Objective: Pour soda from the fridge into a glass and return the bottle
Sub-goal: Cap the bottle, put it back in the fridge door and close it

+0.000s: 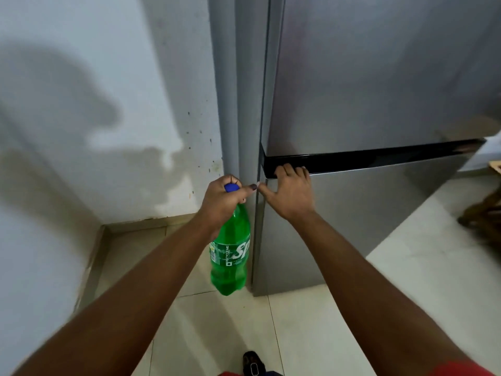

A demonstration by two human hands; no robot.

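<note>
A green soda bottle (230,256) with a blue cap hangs upright just left of the grey fridge (379,77). My left hand (222,202) is closed around its neck and cap, above the floor. My right hand (292,194) rests on the top left corner of the lower fridge door (352,226), with the fingertips hooked into the black gap between the two doors. Both doors look closed. No glass is in view.
A stained white wall (95,131) stands to the left, meeting the fridge's side at a corner. Pale floor tiles (298,335) lie below. My foot in a dark sandal (253,363) shows at the bottom edge. A brown blurred object (485,215) sits at the right.
</note>
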